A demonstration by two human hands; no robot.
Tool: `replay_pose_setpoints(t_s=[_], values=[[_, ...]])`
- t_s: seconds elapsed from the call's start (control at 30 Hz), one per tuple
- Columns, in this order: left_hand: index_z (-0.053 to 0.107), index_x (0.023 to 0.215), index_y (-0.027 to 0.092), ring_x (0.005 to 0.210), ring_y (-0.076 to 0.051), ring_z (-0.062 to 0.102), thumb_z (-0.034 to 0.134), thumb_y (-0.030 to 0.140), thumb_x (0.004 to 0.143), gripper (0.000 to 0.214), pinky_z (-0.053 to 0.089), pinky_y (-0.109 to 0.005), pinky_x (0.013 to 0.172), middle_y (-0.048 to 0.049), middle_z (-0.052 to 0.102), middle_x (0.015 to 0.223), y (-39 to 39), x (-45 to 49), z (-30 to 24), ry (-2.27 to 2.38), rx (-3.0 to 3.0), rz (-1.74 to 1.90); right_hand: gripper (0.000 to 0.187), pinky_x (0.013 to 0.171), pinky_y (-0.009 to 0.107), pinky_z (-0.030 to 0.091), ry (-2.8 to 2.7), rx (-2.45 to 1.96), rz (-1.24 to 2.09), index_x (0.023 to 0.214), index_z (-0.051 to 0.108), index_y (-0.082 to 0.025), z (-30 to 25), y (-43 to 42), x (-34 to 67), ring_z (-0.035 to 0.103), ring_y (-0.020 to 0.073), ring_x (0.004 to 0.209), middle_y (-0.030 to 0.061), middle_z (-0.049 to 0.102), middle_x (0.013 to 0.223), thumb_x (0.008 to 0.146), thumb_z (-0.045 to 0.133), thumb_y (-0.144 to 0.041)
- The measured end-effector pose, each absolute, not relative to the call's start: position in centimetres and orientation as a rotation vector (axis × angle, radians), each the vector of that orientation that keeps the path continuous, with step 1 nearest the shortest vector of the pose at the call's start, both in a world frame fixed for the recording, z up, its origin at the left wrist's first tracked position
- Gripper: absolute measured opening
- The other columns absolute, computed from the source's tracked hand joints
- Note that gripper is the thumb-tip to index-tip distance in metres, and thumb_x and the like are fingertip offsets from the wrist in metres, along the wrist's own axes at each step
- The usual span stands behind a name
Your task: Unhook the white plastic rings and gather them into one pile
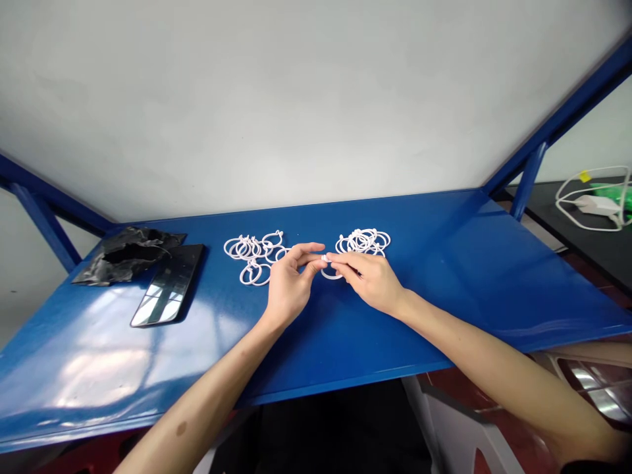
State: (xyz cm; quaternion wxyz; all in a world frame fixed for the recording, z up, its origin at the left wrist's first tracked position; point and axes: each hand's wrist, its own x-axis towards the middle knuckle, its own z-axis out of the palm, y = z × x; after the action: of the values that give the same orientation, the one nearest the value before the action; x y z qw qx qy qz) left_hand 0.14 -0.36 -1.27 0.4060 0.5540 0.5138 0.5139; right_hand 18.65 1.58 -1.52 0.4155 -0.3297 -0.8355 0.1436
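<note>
My left hand (290, 288) and my right hand (376, 283) meet above the middle of the blue table. Between them is a white curtain ring (332, 277), its loop hanging below the fingertips. Both hands pinch the small white knob at its top, thumbs against forefingers; the fingers partly hide it. Beyond my left hand lies a loose group of white rings (243, 247) with small eyelets. A tighter pile of similar rings (364, 240) lies just past my right hand, partly covered by it.
A black phone (170, 286) lies on the left of the blue table (444, 263), against a crumpled black plastic bag (129, 253). Blue frame bars (528, 181) rise at both sides. On a dark surface at the right sits a white cable (563, 204).
</note>
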Motion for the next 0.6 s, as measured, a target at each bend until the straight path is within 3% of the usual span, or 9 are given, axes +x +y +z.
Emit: replay_pose_setpoints(t_s=[0.13, 0.3, 0.6], values=[[0.070, 0.104, 0.022, 0.082, -0.020, 0.074, 0.068, 0.027, 0.088, 0.016, 0.057, -0.036, 0.085, -0.0027, 0.078, 0.084, -0.6, 0.2, -1.3, 1.372, 1.566, 1.301, 0.023, 0.081, 0.030, 0.063, -2.143, -0.759, 0.297, 0.113, 0.073, -0.020, -1.9, 1.6, 18.9, 0.077, 0.0165, 0.090, 0.0048, 0.080, 0.105, 0.104, 0.053, -0.022], [0.066, 0.102, 0.022, 0.080, -0.017, 0.074, 0.062, 0.018, 0.090, 0.013, 0.056, -0.034, 0.085, -0.0006, 0.077, 0.082, -0.8, 0.4, -1.9, 1.401, 1.689, 1.296, 0.028, 0.069, 0.031, 0.061, -2.297, -0.749, 0.091, 0.116, 0.073, -0.017, -2.6, 1.8, 19.1, 0.073, 0.0173, 0.076, 0.0063, 0.079, 0.090, 0.105, 0.048, -0.021], [0.064, 0.111, 0.023, 0.098, -0.022, 0.070, 0.055, 0.024, 0.097, 0.017, 0.055, -0.038, 0.087, -0.0057, 0.077, 0.103, 0.5, -0.9, -0.9, 1.485, 2.073, 1.139, 0.027, 0.075, 0.030, 0.057, -2.244, -0.926, -0.043, 0.114, 0.074, -0.020, -1.5, 2.9, 19.3, 0.071, 0.0178, 0.090, 0.0065, 0.076, 0.100, 0.106, 0.049, -0.028]])
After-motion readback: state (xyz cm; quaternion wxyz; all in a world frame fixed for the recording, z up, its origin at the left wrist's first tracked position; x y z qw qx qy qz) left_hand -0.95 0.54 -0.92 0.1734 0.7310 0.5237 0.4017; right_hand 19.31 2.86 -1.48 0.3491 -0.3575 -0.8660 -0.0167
